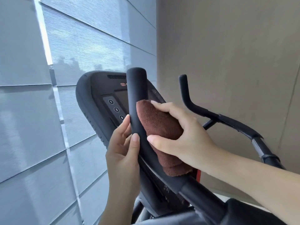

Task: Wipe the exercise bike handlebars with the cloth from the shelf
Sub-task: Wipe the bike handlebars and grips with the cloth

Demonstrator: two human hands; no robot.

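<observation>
pressing the cloth (159, 125) to the bar (138, 91), the right hand (183, 138) clasps it with curled fingers; the left hand (125, 151) grips the bar beside. the cloth (soft, light) should mould round the stiff bar if clasped mid-fold.

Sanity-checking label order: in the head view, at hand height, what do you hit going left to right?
Window blind → console → left hand → near handlebar → cloth → right hand → far handlebar.
</observation>
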